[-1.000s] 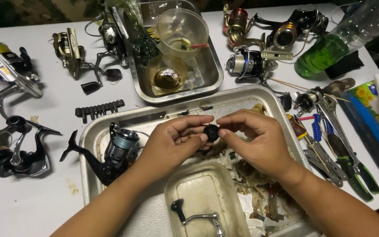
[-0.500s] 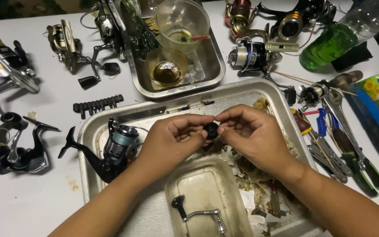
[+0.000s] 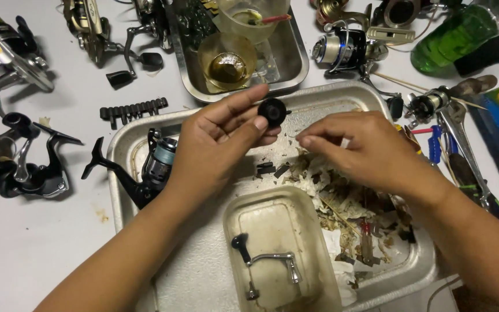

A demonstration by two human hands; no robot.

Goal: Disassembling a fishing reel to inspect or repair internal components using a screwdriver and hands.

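Small black round part (image 3: 273,110) pinched in left hand (image 3: 218,141) fingertips, raised above metal tray (image 3: 376,98) for inspection. Right hand (image 3: 365,153) just right, loosely curled, holding nothing visible.

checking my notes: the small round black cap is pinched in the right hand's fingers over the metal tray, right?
Not quite. The head view shows the left hand pinching the small round black cap over the metal tray. The right hand is beside it, not touching it.
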